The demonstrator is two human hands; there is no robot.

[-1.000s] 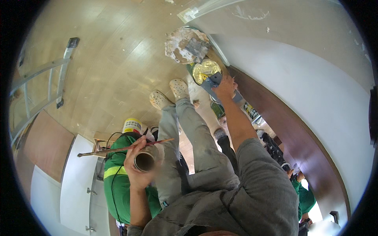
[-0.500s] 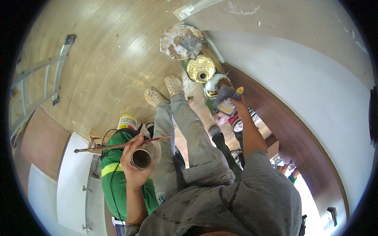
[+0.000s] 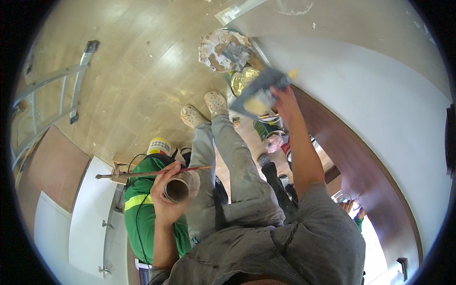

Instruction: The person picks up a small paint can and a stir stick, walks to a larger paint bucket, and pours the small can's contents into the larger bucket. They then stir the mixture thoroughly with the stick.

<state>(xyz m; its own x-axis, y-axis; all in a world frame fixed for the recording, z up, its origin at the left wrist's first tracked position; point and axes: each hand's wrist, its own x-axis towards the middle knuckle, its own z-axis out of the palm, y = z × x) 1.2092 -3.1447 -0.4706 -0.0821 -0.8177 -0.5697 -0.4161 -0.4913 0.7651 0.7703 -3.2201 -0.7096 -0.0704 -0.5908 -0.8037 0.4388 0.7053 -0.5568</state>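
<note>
My left hand (image 3: pixel 159 195) grips a cylindrical container (image 3: pixel 177 190), with a long thin brush (image 3: pixel 119 175) lying across its top, held by the same fingers. My right hand (image 3: pixel 285 99) grips a blurred, flat grey tool (image 3: pixel 263 81) with yellow at one end and a pale patch below; whether it is several pieces I cannot tell. It is above a row of cans along the right edge: a gold-lidded can (image 3: pixel 240 76), a green can (image 3: pixel 264 127) and a red can (image 3: pixel 286 149). A crusted lid with a grey scrap (image 3: pixel 213 52) tops the row.
A metal ladder (image 3: pixel 80 66) lies left, near white cabinet doors (image 3: pixel 90 213). A green garment with a yellow band (image 3: pixel 147 228) and a white bucket (image 3: pixel 158 145) are beside my legs. A brown panel (image 3: pixel 365 190) runs along the right; another person's hand (image 3: pixel 346 205) shows beside it.
My right hand has lifted the grey tool off the cans, dipped toward me, then swung up over them, uncovering more cans. My left hand keeps its hold on container and brush.
</note>
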